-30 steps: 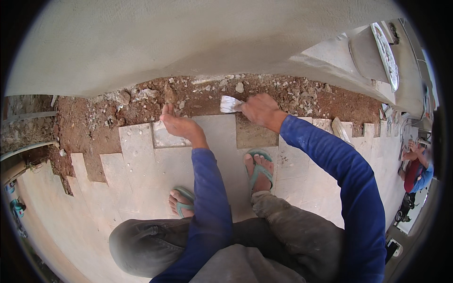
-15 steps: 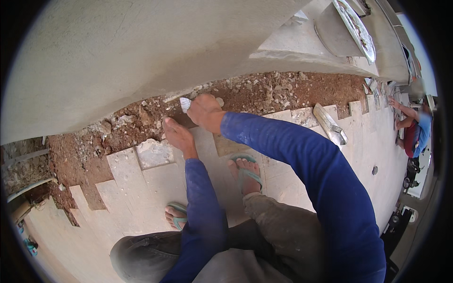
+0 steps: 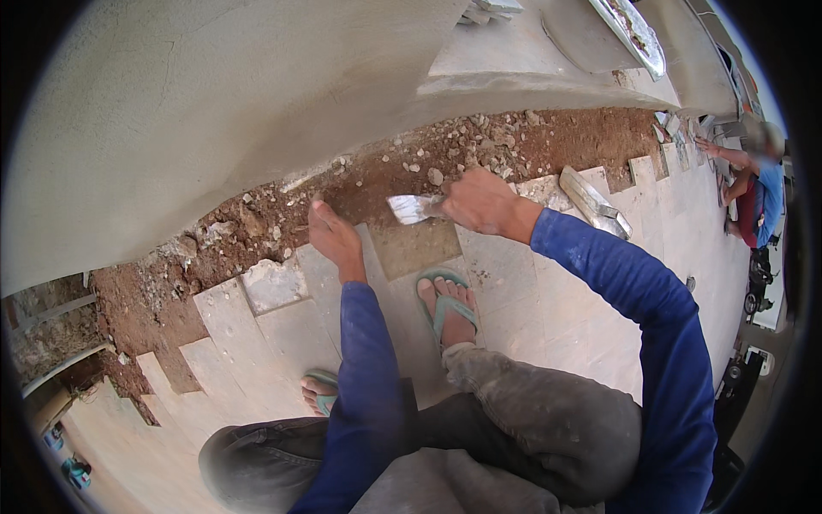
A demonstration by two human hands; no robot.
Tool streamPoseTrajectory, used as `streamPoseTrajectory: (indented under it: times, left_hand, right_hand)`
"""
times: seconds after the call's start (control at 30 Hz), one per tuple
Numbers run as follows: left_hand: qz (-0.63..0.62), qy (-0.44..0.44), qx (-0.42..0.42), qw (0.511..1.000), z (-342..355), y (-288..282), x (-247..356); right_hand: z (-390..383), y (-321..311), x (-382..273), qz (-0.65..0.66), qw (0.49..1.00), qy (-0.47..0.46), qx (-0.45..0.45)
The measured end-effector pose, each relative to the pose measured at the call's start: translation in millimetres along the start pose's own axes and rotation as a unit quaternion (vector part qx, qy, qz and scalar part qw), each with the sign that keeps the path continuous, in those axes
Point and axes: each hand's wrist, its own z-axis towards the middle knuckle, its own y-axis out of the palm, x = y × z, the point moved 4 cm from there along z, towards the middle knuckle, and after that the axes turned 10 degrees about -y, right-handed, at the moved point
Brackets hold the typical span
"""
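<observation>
My right hand (image 3: 486,202) grips a small scraper (image 3: 414,209) with a pale, fan-shaped blade that points left. The blade is over the edge between the bare reddish soil (image 3: 368,188) and a darker, damp-looking paving tile (image 3: 418,248). My left hand (image 3: 336,242) is left of the blade, fingers stretched out and holding nothing, close above the soil and the tile ends. A broken, whitish tile piece (image 3: 274,285) lies among the tiles left of that hand. Right of my right hand, a long metal float (image 3: 595,204) rests on the tile edge.
A plastered wall (image 3: 214,111) runs along the far side of the soil strip, with rubble (image 3: 488,150) at its foot. A large tub (image 3: 629,34) sits on a ledge beyond. At far right another person (image 3: 758,188) crouches. My sandalled foot (image 3: 447,308) stands on the tiles.
My right hand has moved right with the scraper, away from my left hand, so more of the blade shows. My left hand has shifted slightly right. The view has tilted a little.
</observation>
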Motion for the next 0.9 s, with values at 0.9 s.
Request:
streamPoseTrajectory:
  times: [0.9]
  left_hand:
    - [-0.102, -0.008, 0.053, 0.993, 14.1, -18.6, 10.2]
  right_hand:
    - [76.9, 0.1, -7.5, -0.017, 0.989, -0.140, 0.036]
